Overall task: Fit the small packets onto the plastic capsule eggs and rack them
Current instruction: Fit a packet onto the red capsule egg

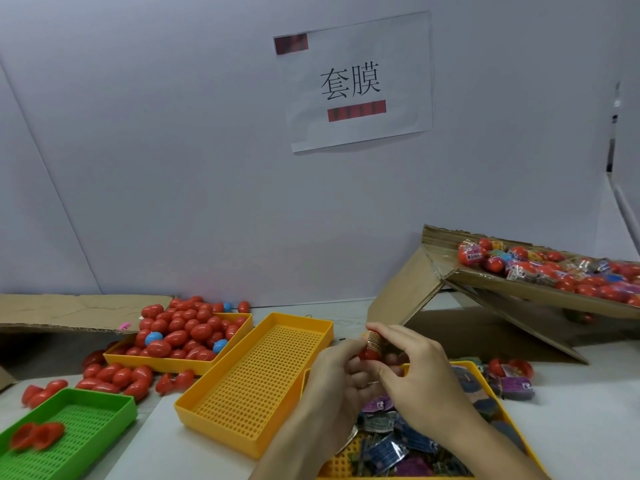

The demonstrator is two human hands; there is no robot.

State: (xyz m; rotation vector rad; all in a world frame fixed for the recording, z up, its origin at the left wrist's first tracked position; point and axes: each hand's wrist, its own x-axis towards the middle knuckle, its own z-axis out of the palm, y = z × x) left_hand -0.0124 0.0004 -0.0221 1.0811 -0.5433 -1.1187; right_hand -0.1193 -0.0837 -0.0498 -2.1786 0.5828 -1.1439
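Observation:
Both hands meet over the table's middle right, holding one red capsule egg (369,354) with a small printed packet (374,339) partly sleeved over its top. My left hand (337,379) grips the egg from the left. My right hand (417,370) pinches the packet and egg from the right. Under the hands stands a yellow tray (519,441) of loose purple and blue packets (391,448). A heaped yellow tray (180,364) of bare red eggs (187,332), with a few blue ones, stands at the left. An empty perforated yellow tray (256,382) lies between them.
A green tray (74,434) at the bottom left holds two red egg halves. Loose red eggs (117,375) lie scattered around it. A tilted cardboard box (519,289) at the right holds several wrapped eggs. Flat cardboard (69,311) lies at the far left. A paper sign hangs on the wall.

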